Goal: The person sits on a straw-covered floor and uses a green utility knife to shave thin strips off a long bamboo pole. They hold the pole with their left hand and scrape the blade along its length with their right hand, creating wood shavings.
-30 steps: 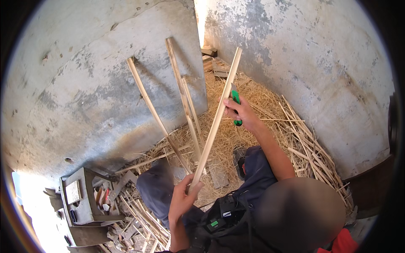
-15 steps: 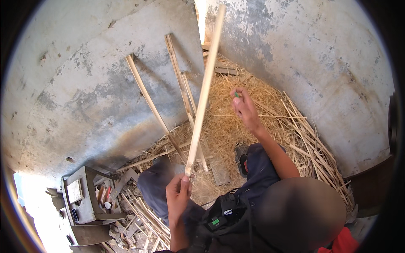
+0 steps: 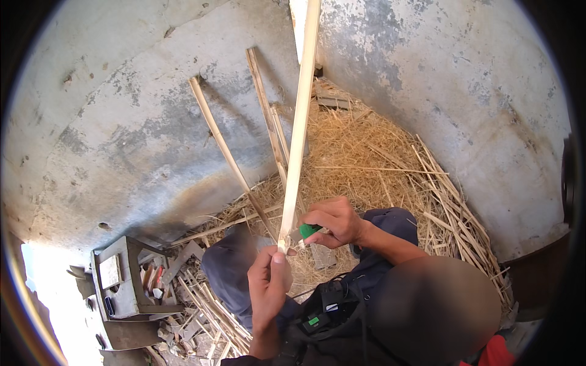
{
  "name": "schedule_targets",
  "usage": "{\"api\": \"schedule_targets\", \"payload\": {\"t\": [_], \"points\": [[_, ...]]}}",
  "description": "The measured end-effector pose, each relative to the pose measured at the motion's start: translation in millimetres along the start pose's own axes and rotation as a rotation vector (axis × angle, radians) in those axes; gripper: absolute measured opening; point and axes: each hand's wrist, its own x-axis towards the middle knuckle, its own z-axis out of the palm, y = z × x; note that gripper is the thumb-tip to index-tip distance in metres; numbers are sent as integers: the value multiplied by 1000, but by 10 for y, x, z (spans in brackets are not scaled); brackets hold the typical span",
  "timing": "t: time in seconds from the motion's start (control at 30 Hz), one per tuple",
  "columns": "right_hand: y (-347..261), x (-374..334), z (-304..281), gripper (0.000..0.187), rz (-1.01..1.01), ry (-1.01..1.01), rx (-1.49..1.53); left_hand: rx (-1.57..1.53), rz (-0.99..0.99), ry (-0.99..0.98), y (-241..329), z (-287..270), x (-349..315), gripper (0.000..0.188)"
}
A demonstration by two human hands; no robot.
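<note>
My left hand grips a long, pale split bamboo strip near its lower end, thumb on top. The strip rises steeply away from me, its far end running out of the top of the view. Close by on the right, my right hand is closed on a small green-handled blade. Its greyish flat edge lies at the strip's lower end, just above my left fingers. Pale curled shavings show there; whether the edge is cutting in I cannot tell.
Several strips lean on the left wall. Straw-like shavings cover the floor ahead. More thin strips are heaped along the right wall and lie at lower left. A worn wooden stool with odds and ends stands at left.
My right hand has come down and left with the green-handled blade, from over the straw to the strip's lower end. The strip has shifted slightly, standing a little steeper.
</note>
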Motion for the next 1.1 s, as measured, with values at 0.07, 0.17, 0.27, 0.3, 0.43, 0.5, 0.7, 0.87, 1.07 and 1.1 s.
{"api": "schedule_targets", "payload": {"t": [0.07,0.17,0.27,0.3,0.43,0.5,0.7,0.87,1.07,1.1], "points": [[7,-3,5,41,-9,17,-5,4,-4,-10,22,21,3,28],[17,-3,-10,42,-6,26,-15,10,-12,-13,31,37,4,29],[-1,4,-41,43,-6,21,-39,84,31,-19,-16,39,17,38],[2,1,-40,43,-9,30,-41,120,53,-22,-32,38,21,42],[-10,17,-41,44,-24,59,-48,117,38,-55,-1,56,45,46],[-15,14,-56,45,-33,47,-59,111,53,-73,10,75,56,48],[-21,4,-50,48,-42,69,-72,90,40,-59,-23,86,67,41],[-16,-2,-65,48,-31,78,-81,87,70,4,-52,93,71,32],[-22,2,-81,45,-25,81,-89,147,57,96,-39,97,34,25],[-15,-10,-71,45,-26,89,-85,164,57,103,-39,95,30,25]]}}
